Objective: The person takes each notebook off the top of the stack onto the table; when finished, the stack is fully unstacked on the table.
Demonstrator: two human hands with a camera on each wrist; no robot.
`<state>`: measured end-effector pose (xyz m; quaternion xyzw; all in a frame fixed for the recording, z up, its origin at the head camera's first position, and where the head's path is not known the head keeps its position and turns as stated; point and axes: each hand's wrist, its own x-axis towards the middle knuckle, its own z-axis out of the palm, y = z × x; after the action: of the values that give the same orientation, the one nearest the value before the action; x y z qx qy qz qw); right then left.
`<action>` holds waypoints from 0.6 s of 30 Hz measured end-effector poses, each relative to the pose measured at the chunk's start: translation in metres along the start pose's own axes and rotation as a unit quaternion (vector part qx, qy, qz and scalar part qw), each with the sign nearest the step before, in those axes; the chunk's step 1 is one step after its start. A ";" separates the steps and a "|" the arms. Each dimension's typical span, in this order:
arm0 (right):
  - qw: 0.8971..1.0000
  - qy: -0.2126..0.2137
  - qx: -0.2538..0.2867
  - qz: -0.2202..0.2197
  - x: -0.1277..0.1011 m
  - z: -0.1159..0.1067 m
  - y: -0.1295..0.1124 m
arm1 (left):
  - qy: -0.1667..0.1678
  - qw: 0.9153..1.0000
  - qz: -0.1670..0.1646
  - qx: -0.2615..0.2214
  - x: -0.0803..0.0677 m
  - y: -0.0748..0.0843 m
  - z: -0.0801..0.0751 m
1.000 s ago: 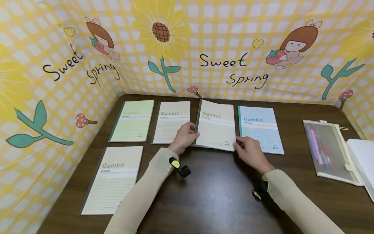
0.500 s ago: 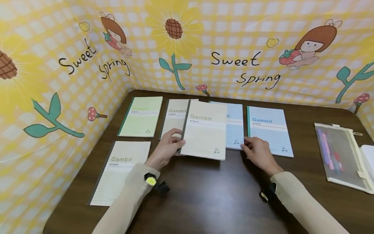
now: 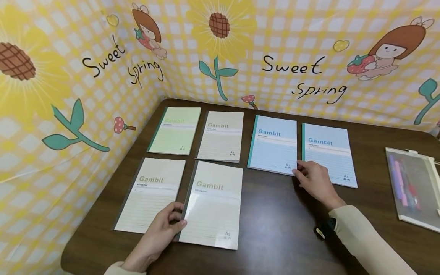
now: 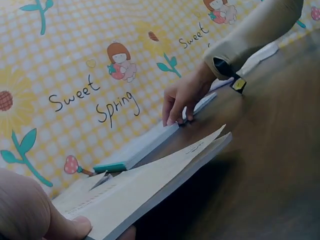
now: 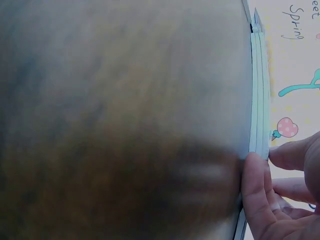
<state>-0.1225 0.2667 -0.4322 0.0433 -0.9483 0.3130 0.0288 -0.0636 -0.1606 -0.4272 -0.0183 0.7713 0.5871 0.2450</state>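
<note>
Cream notebook (image 3: 211, 204) pinched (left hand (image 3: 161, 233)), blue notebook (image 3: 274, 144) touched

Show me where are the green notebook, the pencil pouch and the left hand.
green notebook (image 3: 175, 131), head view, cover middle.
pencil pouch (image 3: 412, 187), head view, mesh front.
left hand (image 3: 159, 233), head view, back of hand.

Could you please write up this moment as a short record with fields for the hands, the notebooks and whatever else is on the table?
left hand: the left hand grips the spine edge of the front cream notebook, thumb on its cover
right hand: the right hand touches the near right corner of the left blue notebook with its fingertips
other notebooks: right blue notebook; green notebook; two more cream notebooks
surface: dark wooden table
at the right edge: clear pencil pouch with pens inside
</note>
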 end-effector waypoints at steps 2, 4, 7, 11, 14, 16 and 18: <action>1.000 0.000 0.000 0.001 0.000 -0.001 0.000 | 0.009 1.000 -0.008 0.011 -0.007 -0.002 0.001; 1.000 0.001 -0.001 0.004 -0.001 -0.003 0.001 | 0.029 0.999 -0.014 0.030 -0.011 -0.002 0.003; 1.000 0.004 -0.002 0.008 -0.002 -0.004 0.002 | 0.075 0.992 -0.007 0.102 -0.013 0.001 0.012; 1.000 0.008 0.003 0.004 -0.002 -0.004 0.003 | 0.144 0.953 0.037 0.265 -0.012 0.004 0.025; 1.000 0.009 0.005 -0.003 -0.001 -0.003 0.001 | 0.180 0.912 0.079 0.361 -0.012 0.006 0.032; 1.000 0.011 0.003 -0.007 0.000 -0.002 0.001 | 0.197 0.888 0.102 0.403 -0.012 0.006 0.036; 1.000 0.010 0.002 -0.006 0.001 -0.001 0.001 | 0.211 0.871 0.106 0.430 -0.014 0.006 0.039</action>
<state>-0.1236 0.2681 -0.4321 0.0465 -0.9470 0.3153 0.0399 -0.0395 -0.1263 -0.4237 0.0469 0.9782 0.2021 -0.0039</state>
